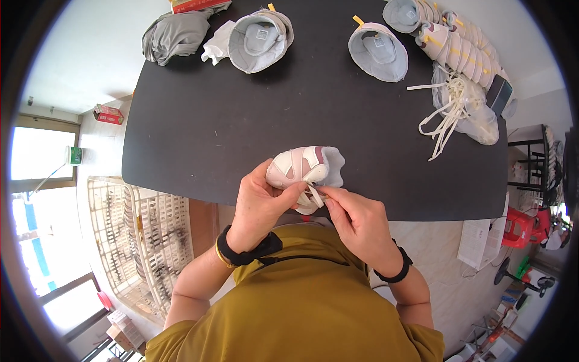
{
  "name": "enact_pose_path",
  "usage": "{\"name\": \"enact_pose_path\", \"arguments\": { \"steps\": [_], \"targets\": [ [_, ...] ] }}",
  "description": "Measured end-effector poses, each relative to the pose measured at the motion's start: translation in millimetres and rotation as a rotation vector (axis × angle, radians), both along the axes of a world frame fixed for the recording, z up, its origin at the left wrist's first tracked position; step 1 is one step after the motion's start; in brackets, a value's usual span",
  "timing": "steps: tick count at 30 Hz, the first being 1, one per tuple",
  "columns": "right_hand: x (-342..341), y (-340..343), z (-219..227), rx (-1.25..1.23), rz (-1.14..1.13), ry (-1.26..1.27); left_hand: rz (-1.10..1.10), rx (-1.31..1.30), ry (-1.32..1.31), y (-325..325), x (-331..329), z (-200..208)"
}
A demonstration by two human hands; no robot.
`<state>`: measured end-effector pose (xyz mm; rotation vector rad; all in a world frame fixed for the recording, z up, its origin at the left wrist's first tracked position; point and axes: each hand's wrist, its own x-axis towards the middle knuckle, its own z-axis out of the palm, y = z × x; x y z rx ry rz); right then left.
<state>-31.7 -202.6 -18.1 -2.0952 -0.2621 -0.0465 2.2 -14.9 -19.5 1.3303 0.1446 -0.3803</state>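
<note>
Near the table's front edge, a small white and pale pink shoe upper (295, 166) with a grey lining lies on its side between my hands. My left hand (256, 202) is closed around its toe end, with the thumb pressed near the eyelets. A cream shoelace (312, 198) loops at the upper's lacing opening. At that spot my right hand (359, 217) pinches the lace between thumb and index finger. The fingertips partly cover the eyelets, so I cannot tell which hole the lace passes through.
The black table (241, 120) bears stacked shoe uppers (259, 45), another upper (379, 53), and nested rows of uppers (461, 54) at the far right. Below those lie loose cream laces (452, 108) on a plastic bag (479, 123). Grey cloth (175, 37) sits far left; plastic crates (142, 235) stand left.
</note>
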Motion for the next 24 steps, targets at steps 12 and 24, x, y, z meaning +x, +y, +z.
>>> {"name": "enact_pose_path", "arguments": {
  "steps": [12,24],
  "targets": [
    [-2.5,0.1,-0.8,-0.061,-0.030,-0.012,-0.017,0.065,-0.001,1.2,-1.8,2.7],
    [-5.2,-3.0,-6.1,-0.143,0.005,-0.082,-0.033,0.037,0.029,-3.1,1.0,1.7]
  ]
}}
